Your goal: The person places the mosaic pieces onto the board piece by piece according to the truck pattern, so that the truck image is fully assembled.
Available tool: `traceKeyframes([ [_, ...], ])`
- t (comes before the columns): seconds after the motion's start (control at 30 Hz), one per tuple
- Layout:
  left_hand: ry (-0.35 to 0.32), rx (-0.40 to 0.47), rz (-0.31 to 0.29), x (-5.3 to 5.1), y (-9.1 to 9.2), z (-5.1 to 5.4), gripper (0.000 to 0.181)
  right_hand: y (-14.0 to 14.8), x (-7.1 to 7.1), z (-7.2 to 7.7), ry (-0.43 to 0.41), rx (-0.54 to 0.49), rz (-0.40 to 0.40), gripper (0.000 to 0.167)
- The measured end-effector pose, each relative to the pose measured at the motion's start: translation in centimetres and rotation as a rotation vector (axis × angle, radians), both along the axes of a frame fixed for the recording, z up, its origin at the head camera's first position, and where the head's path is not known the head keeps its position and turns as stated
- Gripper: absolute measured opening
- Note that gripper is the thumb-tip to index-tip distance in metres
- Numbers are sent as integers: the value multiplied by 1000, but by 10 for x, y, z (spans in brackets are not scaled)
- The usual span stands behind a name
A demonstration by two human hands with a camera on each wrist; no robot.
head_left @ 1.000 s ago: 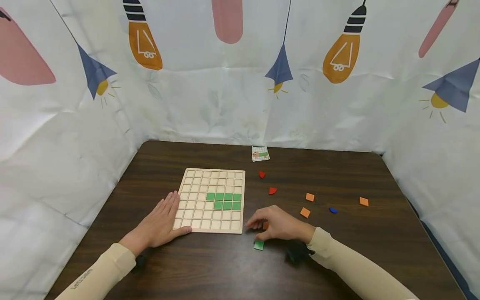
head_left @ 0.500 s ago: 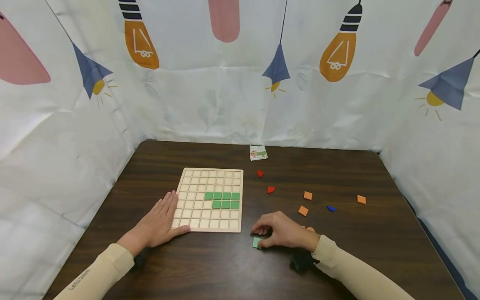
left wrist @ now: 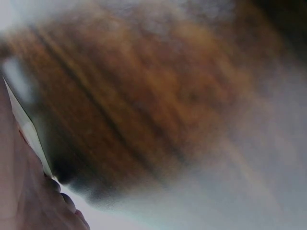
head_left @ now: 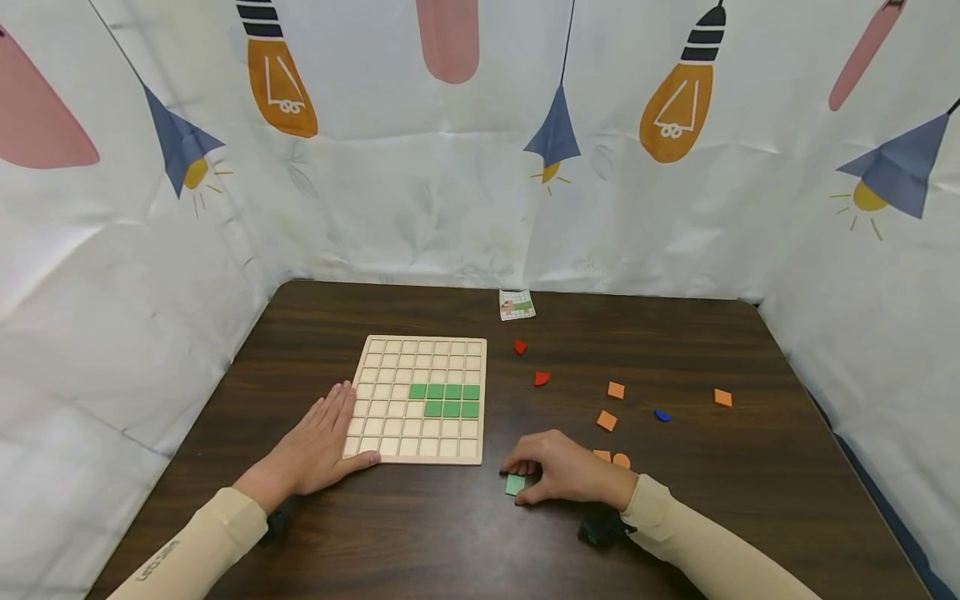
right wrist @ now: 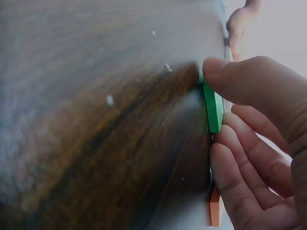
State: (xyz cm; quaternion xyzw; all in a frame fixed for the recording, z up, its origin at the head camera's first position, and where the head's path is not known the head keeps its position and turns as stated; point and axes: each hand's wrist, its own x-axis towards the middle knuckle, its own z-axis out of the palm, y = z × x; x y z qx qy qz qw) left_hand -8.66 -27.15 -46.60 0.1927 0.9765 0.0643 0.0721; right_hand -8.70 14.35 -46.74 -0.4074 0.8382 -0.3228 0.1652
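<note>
Green tile point(head_left: 515, 484) is lying off the grid board point(head_left: 412, 427), near its near right corner; the right hand point(head_left: 558, 467) is holding its thumb and fingers curled round it, the thumb meeting one end in the right wrist view, though how firm the pinch is, I cannot tell; the left hand point(head_left: 311, 442) is resting flat along the board's left edge, its fingers straight and gripping nothing, its thumb lying at the near edge; seven green squares point(head_left: 451, 409) are already sitting in the board's cells, four in one row and three in the row just nearer, both runs reaching its right-hand column; the cell just left of the shorter run is showing bare wood, and green is the only colour appearing on the board. Loose pieces are lying to the board's right: two red pieces point(head_left: 542, 379) beside its far half; three orange squares point(head_left: 616, 390) and a blue piece point(head_left: 662, 415) farther out; an orange round piece point(head_left: 621, 460) and a partly hidden orange piece point(head_left: 602, 455) level with its near edge; a small card point(head_left: 517, 313) is lying beyond its far right corner, the print being too small to read; judging by this, the placing is looking only partly done, with red, orange and blue all remaining off the board.
</note>
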Motion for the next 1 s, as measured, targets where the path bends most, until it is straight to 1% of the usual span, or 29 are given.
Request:
traceKeyframes([
  [0.17, -3, 10, 6, 0, -1, 1, 111, -2, 0, 0, 16, -3, 20, 29],
  [0.3, 16, 49, -6, -1, 1, -1, 110, -1, 0, 1, 31, -2, 28, 27],
  [0.4, 26, 52, -9, -1, 2, -2, 111, -1, 0, 0, 35, -5, 41, 27],
  [0.57, -22, 15, 19, 1, 0, -1, 113, -6, -2, 3, 47, -22, 68, 27],
  [0.63, -29, 11, 24, 1, -1, -1, 113, -8, -4, 5, 53, -32, 68, 27],
  [0.8, 4, 31, 20, 2, -1, 1, 111, -13, -10, 8, 59, -49, 56, 27],
  [0.9, 40, 44, -1, 2, -1, 0, 110, -14, -13, 9, 57, -54, 50, 26],
  [1.0, 31, 46, -6, 2, 0, 0, 109, -15, -16, 10, 63, -67, 46, 26],
])
